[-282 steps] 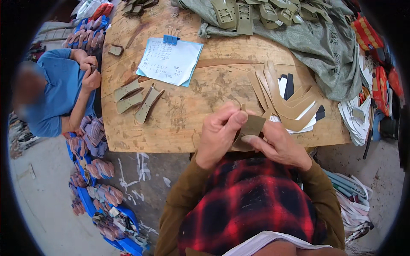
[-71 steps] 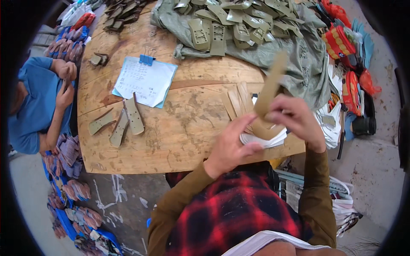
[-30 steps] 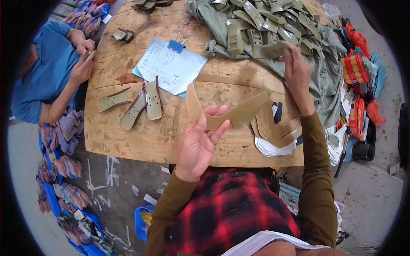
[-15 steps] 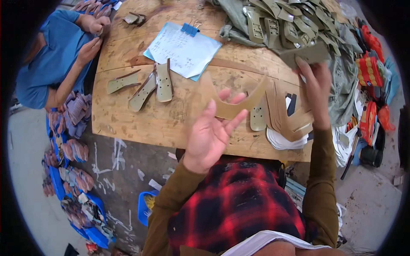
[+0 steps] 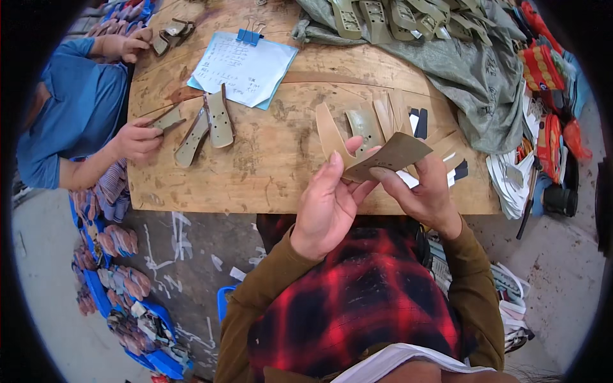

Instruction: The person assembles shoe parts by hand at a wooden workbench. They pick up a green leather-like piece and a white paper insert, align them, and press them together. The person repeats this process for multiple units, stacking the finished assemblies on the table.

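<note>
In front of my chest, over the table's near edge, both hands meet. My left hand is closed on a thin tan U-shaped strip, one arm of it sticking up past the thumb. With thumb and fingers, my right hand grips an olive curved plate, shaped like part of a shoe sole. The plate lies across the strip near my left fingertips and hides its other arm. Just beyond sits another olive plate with holes, beside a stack of tan strips and dark pieces.
On the wooden table lie two olive plates and clipped papers. A grey-green sack bears a heap of olive plates. At left, a co-worker's hand touches another plate; blue trays hold bundled pieces on the floor.
My right hand has come from the sack side to my left hand, bringing the olive plate onto the tan strip. The co-worker's hand has reached a plate on the table.
</note>
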Available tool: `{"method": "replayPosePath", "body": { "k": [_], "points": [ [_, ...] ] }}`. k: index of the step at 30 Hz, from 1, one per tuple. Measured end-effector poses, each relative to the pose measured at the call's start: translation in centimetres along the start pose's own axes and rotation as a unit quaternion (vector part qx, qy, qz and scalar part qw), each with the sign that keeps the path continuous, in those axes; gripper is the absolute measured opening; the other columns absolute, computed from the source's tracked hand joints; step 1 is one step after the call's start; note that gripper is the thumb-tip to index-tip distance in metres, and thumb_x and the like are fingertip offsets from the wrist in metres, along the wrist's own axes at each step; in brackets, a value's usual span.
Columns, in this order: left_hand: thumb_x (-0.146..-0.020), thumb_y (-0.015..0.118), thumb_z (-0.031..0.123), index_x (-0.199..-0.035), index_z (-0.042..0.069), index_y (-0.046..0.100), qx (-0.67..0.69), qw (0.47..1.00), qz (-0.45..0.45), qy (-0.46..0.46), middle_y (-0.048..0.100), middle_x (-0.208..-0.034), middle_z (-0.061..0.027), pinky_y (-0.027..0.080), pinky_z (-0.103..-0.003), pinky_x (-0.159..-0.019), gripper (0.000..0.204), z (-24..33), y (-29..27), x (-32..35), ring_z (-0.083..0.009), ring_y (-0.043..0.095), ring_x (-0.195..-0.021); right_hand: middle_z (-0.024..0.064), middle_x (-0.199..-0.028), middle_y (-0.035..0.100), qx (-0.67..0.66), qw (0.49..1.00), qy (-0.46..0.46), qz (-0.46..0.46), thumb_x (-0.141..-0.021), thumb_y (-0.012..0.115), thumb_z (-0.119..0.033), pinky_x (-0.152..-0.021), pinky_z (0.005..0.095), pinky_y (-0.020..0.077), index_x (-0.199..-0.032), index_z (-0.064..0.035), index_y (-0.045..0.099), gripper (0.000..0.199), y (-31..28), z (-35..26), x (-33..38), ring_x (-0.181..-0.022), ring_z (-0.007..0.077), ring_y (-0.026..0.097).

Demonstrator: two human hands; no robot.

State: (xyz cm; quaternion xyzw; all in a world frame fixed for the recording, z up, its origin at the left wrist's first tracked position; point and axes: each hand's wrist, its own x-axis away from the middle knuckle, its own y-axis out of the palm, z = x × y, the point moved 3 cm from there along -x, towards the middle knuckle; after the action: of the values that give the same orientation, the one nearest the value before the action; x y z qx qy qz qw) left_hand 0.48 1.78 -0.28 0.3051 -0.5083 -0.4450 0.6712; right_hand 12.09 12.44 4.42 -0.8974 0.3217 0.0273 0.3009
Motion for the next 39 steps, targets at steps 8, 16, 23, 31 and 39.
{"method": "replayPosePath", "body": {
  "k": [8,16,23,31,39],
  "points": [
    [-0.108,0.033,0.031,-0.144,0.005,0.041,-0.01,1.0,0.007,0.001,0.056,-0.134,-0.0098,0.042,-0.036,-0.108,0.044,-0.3,0.0,0.1,-0.0182,0.054,-0.122,0.0137,-0.101,0.069,-0.018,1.0,-0.003,0.016,-0.084,0.07,-0.005,-0.07,0.0369,0.0536,-0.118,-0.0038,0.063,0.035,0.6,0.8,0.7,-0.085,0.0319,0.069],
    [-0.108,0.034,0.031,-0.144,0.004,0.041,-0.051,0.999,-0.006,0.001,0.054,-0.138,-0.0115,0.041,-0.037,-0.109,0.045,-0.2,0.0,0.0,-0.0191,0.053,-0.125,0.0145,-0.102,0.069,0.026,0.998,-0.047,0.011,-0.082,0.073,-0.003,-0.069,0.037,0.0536,-0.115,-0.0017,0.061,0.035,0.4,0.5,0.5,-0.083,0.0317,0.069],
    [-0.108,0.035,0.032,-0.144,0.002,0.04,-0.064,0.998,-0.022,0.008,0.051,-0.142,-0.0159,0.039,-0.038,-0.11,0.047,-0.2,0.2,0.0,-0.0219,0.052,-0.128,0.0149,-0.103,0.068,0.0,0.991,-0.114,0.077,-0.078,0.076,-0.001,-0.071,0.038,0.0553,-0.115,-0.0018,0.054,0.043,1.5,1.5,1.8,-0.086,0.0327,0.069],
    [-0.102,0.053,0.02,-0.118,-0.005,0.062,-0.41,0.898,-0.013,0.156,0.069,-0.106,-0.0107,0.05,-0.027,-0.086,0.031,4.3,0.9,-0.3,-0.0134,0.064,-0.097,0.02,-0.097,0.066,0.108,0.962,-0.244,0.055,-0.075,0.071,-0.002,-0.064,0.0391,0.0556,-0.106,0.0014,0.055,0.035,0.3,-0.2,1.9,-0.075,0.031,0.066],
    [-0.096,0.061,0.007,-0.087,-0.001,0.059,-0.669,0.678,0.064,0.297,0.053,-0.062,-0.0061,0.04,-0.03,-0.049,0.012,6.1,2.7,1.0,-0.0107,0.05,-0.052,0.0169,-0.093,0.063,0.155,0.955,-0.235,0.089,-0.071,0.069,0.0,-0.058,0.034,0.0531,-0.1,0.0011,0.055,0.032,0.7,-0.1,1.6,-0.069,0.0258,0.064]
  ]
}}
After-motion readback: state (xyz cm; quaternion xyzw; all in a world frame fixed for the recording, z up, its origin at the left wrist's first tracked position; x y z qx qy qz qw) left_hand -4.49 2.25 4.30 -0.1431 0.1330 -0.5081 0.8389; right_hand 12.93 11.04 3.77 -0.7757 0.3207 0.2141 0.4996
